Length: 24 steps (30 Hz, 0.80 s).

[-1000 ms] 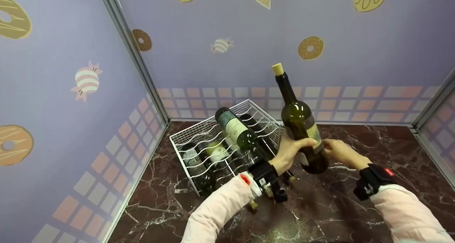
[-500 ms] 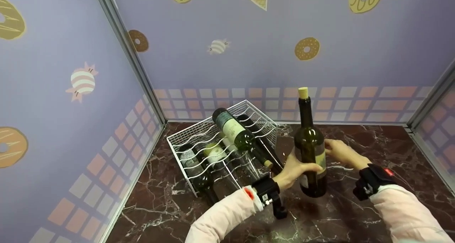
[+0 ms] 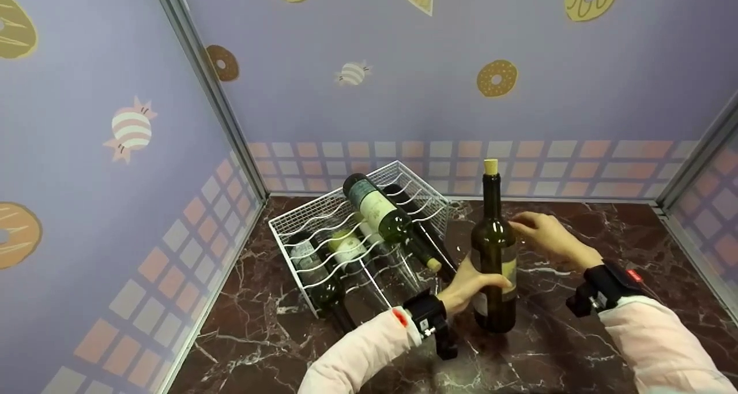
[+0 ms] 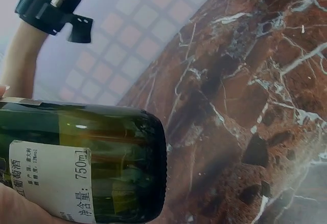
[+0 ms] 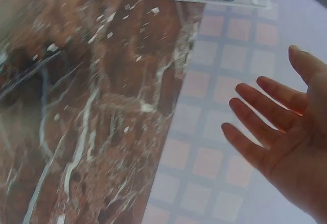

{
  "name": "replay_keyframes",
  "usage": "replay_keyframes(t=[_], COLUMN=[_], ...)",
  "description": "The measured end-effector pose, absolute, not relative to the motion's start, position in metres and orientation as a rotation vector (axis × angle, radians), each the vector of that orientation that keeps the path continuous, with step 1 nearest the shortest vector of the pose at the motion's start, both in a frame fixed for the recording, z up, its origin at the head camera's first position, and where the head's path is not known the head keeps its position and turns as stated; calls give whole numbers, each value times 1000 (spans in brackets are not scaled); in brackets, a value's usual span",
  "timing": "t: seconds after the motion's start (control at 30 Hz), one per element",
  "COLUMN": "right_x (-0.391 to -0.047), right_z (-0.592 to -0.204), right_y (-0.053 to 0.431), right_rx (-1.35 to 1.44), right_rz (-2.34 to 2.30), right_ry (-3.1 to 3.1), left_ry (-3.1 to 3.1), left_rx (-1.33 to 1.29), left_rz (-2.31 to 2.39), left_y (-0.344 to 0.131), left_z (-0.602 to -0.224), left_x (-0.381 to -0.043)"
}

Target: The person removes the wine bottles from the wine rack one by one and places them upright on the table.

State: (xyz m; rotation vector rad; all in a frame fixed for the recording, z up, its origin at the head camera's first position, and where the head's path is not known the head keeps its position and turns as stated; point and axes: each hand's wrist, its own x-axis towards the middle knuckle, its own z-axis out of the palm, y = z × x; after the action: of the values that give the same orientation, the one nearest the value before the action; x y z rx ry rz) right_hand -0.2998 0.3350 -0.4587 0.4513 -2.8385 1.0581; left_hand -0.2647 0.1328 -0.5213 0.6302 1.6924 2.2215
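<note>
A dark green wine bottle (image 3: 493, 244) with a cork in its mouth stands upright in the head view, right of the rack. My left hand (image 3: 464, 285) grips its lower body, thumb across the label. Close up in the left wrist view, the bottle (image 4: 122, 157) shows a white label marked 750ml; whether its base touches the table cannot be told. Just right of the bottle's shoulder is my right hand (image 3: 545, 235). In the right wrist view the right hand (image 5: 286, 132) has spread, loosely extended fingers and holds nothing.
A white wire rack (image 3: 282, 224) with several wine bottles lying in it sits to the left; one bottle (image 3: 377, 206) lies on top. The table (image 3: 242, 330) is dark red marble. Patterned walls (image 3: 403, 94) close off the back and sides.
The tilted bottle has come upright and lower, moving slightly right with my left hand. My right hand has drawn away from the bottle, rising a little.
</note>
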Motion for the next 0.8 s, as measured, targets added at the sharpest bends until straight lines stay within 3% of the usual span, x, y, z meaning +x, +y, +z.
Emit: replay_keyframes(t=[0.37,0.8], right_x=[-307,-310], right_z=[-423,-410], right_y=[302,251], right_rx=[416,386], right_rz=[2033,2058], right_ry=[-2274,-2273], left_ry=[1812,1817], left_rx=[564,558], left_rz=[2194,2168], left_y=[124,123], left_z=[-528,-530], left_x=[-268,-265])
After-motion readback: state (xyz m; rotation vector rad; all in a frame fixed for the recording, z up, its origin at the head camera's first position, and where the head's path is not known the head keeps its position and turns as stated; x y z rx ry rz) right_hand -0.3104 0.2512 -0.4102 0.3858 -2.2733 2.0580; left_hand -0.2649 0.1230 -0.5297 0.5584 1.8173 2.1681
